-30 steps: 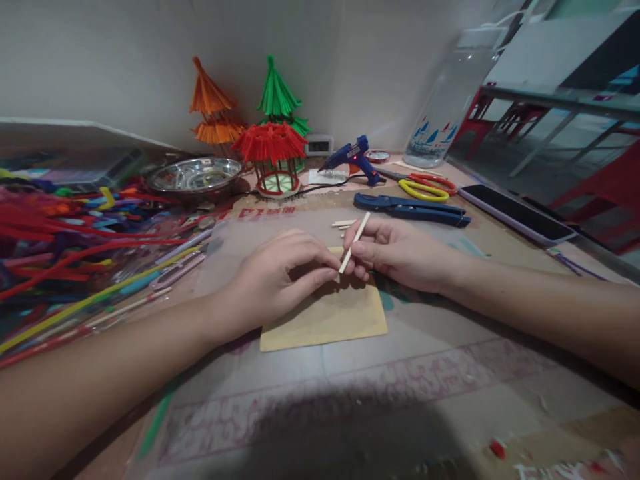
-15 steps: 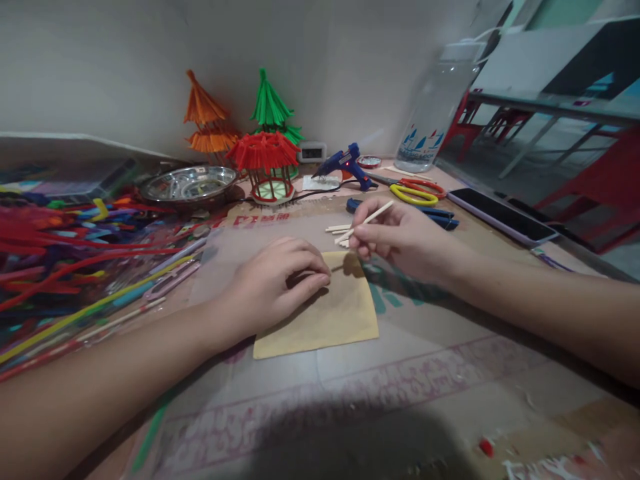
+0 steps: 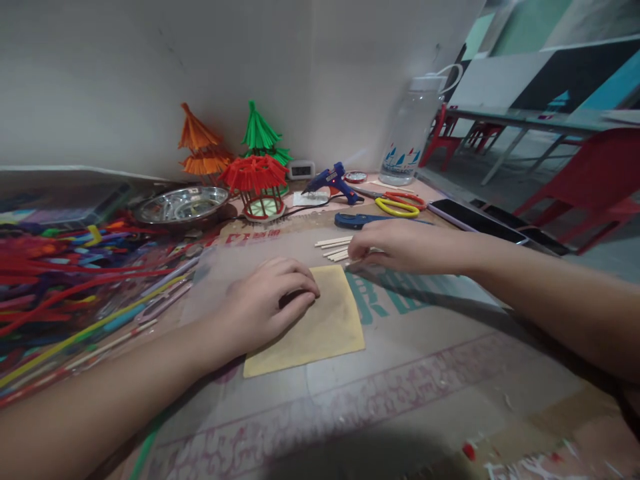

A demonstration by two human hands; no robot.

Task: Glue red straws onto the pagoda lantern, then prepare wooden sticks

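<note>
My left hand (image 3: 277,300) lies palm down on a yellow sheet that looks like sandpaper (image 3: 320,330). Its fingers are loosely bent, thumb apart from the palm, and nothing shows in them. My right hand (image 3: 395,245) is low over the right ends of several thin wooden sticks (image 3: 333,247), just beyond the sheet's far edge. Its fingers are curled together at the sticks, and their tips are partly hidden. Behind that hand are blue-handled pliers (image 3: 357,220), partly covered by it.
At the back stand a red pipe-cleaner pavilion (image 3: 255,177), orange (image 3: 197,137) and green (image 3: 260,130) ones, a metal bowl (image 3: 183,203), a blue glue gun (image 3: 333,181), scissors (image 3: 397,205) and a water bottle (image 3: 407,130). A phone (image 3: 475,220) lies right; pipe cleaners (image 3: 65,280) heap left.
My right hand has lowered the wooden stick from above the sheet's far corner to the pile of sticks. My left hand stays on the sheet. The whole view has shifted slightly.
</note>
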